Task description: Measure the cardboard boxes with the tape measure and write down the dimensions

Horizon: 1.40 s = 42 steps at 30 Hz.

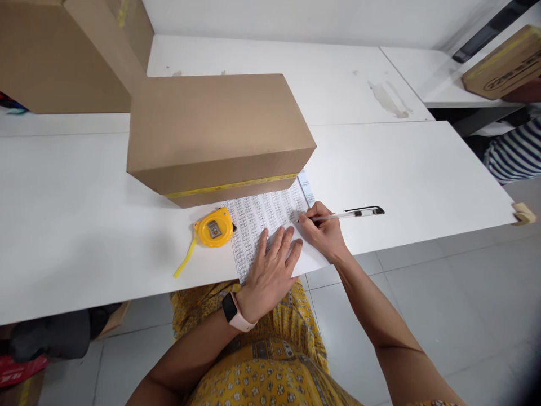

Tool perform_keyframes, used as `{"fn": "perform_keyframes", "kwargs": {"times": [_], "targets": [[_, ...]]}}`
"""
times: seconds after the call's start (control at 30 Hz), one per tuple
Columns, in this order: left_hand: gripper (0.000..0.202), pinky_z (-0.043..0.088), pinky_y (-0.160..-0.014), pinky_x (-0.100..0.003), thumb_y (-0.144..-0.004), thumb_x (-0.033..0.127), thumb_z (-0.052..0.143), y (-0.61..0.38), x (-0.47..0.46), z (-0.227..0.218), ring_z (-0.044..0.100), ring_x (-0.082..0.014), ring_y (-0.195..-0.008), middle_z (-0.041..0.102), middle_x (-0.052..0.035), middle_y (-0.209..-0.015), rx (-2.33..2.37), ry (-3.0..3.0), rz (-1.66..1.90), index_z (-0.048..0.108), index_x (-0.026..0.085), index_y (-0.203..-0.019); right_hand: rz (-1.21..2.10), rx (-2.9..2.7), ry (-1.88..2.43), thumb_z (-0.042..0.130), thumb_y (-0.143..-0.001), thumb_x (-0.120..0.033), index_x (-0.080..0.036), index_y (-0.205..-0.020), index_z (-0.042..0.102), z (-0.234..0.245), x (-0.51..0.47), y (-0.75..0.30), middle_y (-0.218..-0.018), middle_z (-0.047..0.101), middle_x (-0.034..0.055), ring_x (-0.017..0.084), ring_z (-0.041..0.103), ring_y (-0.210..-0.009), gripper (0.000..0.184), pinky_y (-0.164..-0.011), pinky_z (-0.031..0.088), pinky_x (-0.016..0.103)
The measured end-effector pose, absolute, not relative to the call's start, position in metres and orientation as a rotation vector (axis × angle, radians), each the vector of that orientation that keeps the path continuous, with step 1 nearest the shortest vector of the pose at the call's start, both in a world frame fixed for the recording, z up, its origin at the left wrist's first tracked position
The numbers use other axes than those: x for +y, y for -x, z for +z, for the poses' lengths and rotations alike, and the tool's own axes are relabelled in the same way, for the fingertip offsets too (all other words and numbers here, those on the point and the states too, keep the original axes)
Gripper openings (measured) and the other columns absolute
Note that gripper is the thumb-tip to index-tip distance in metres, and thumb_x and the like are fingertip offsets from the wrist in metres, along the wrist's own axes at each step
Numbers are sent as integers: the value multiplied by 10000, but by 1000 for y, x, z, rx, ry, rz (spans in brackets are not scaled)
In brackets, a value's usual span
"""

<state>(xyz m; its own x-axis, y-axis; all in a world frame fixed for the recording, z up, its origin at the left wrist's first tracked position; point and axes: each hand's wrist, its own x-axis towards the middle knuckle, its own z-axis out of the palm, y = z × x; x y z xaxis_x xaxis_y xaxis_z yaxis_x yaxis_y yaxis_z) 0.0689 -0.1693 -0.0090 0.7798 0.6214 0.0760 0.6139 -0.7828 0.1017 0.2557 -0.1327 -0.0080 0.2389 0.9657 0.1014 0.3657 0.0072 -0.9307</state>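
Note:
My left hand [270, 270] lies flat with fingers spread on a printed sheet of paper [262, 217] at the near edge of the white table [84, 225]. My right hand [323, 231] pinches a clear pen [350, 213] with a black cap, its tip touching the sheet's right side. A yellow tape measure [214, 228] rests just left of the sheet, a short length of tape trailing out. A closed cardboard box [217, 132] sealed with yellow tape sits right behind the sheet, covering its far end.
A larger cardboard box [63, 53] stands at the back left. Another person in a striped top [513, 152] is at the far right holding a flat box [502, 65] over a second table [426, 73]. Tiled floor lies below the table edge.

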Motion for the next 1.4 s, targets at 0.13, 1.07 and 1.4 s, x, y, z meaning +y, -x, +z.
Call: {"fn": "perform_keyframes", "kwargs": {"times": [0.13, 1.07, 1.4], "targets": [[748, 206, -1258, -625, -963, 547, 621, -69, -169, -8, 273, -378, -1563, 323, -215, -1673, 999, -2894, 164, 434, 117, -1547, 771, -1272, 1554, 649, -838, -266, -240, -671, 458, -8, -132, -256, -579, 421, -63, 109, 382, -545, 255, -519, 309, 265], [755, 206, -1263, -623, -950, 525, 646, -69, -170, -10, 265, -375, -1565, 321, -217, -1675, 999, -2887, 185, 424, 110, -1541, 776, -1260, 1573, 653, -817, -260, -241, -676, 462, -6, -132, -255, -578, 434, -64, 112, 393, -548, 238, -529, 320, 271], [759, 207, -1262, -626, -954, 522, 640, -68, -169, -7, 264, -378, -1566, 308, -217, -1680, 993, -2875, 157, 414, 111, -1551, 751, -1230, 1590, 650, -830, -254, -238, -678, 451, -8, -132, -256, -591, 441, -62, 110, 393, -557, 251, -529, 314, 268]]}}
